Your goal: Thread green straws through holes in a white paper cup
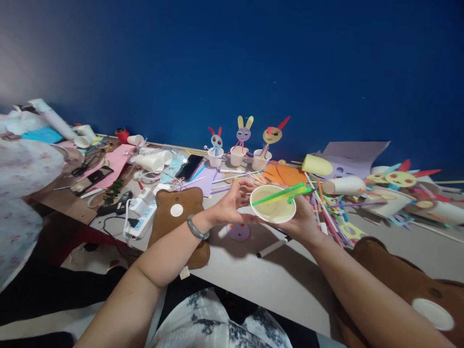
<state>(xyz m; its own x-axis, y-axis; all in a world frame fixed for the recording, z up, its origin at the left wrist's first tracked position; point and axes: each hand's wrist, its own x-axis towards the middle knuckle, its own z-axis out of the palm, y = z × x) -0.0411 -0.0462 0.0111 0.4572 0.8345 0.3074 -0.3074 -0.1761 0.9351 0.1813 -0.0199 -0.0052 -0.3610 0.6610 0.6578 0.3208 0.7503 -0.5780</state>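
A pale paper cup (272, 213) is tilted with its mouth toward me above the table. My right hand (303, 220) grips it from the right side and underneath, with part of the fingers hidden behind it. On the cup's left side my left hand (235, 205) curves its thumb and fingers around it, wearing a bangle (197, 228) at the wrist. Bright green stems (281, 194), like straws or pipe cleaners, lie across the cup's mouth, one end hooked over near the right rim. A purple paper disc face (238, 231) and a marker (272, 247) lie on the table below.
Three paper-cup puppets (238, 155) stand by the blue wall. A power strip (144, 220) and a brown bear-shaped pad (177, 227) are on the left. Coloured sticks (328, 220), paper rolls (344, 185) and another brown pad (409, 290) crowd the right. A person's sleeve (29, 169) shows far left.
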